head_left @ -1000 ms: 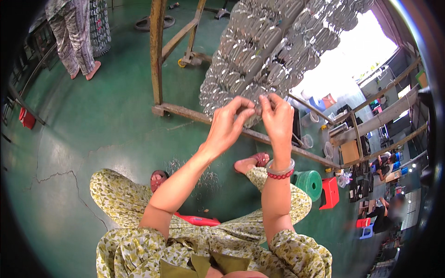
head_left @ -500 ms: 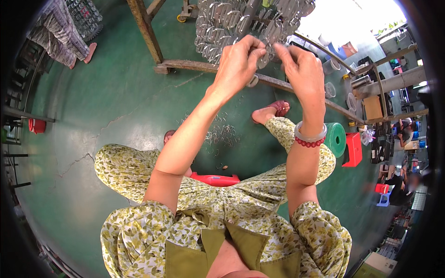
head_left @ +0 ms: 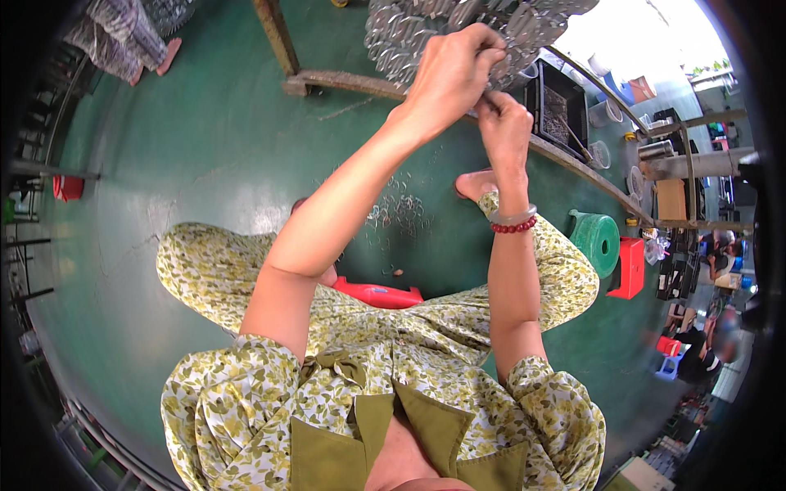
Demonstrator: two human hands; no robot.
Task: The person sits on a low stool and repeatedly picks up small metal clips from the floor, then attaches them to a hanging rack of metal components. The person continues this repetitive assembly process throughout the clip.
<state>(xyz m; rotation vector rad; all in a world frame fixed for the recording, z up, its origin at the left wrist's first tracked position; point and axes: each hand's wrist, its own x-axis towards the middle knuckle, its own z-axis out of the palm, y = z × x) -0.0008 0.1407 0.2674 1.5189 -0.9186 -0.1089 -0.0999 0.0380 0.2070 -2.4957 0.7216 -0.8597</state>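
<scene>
A dense cluster of shiny silver metal pieces [head_left: 413,37] hangs at the top of the view, with oval, link-like shapes. My left hand [head_left: 453,72] is raised against its near side, thumb and fingers closed in a pinch at a silver metal piece. Just below and to the right, my right hand [head_left: 506,131] has its fingertips pressed together close under the left fingers. Whatever it pinches is too small and hidden to make out. A pale bangle [head_left: 512,217] and a red bead bracelet [head_left: 514,227] circle my right wrist.
A wooden frame [head_left: 348,80] runs below the cluster. Beyond its rail stands a black crate [head_left: 583,110] holding small grey bits. Loose metal rings [head_left: 399,209] lie scattered on the green floor. A green stool [head_left: 591,241] and a red stool [head_left: 629,268] are at right.
The view has shifted slightly. My left hand has moved up and right along the cluster. My right hand has come left and down, beneath the left fingers, uncovering the black crate.
</scene>
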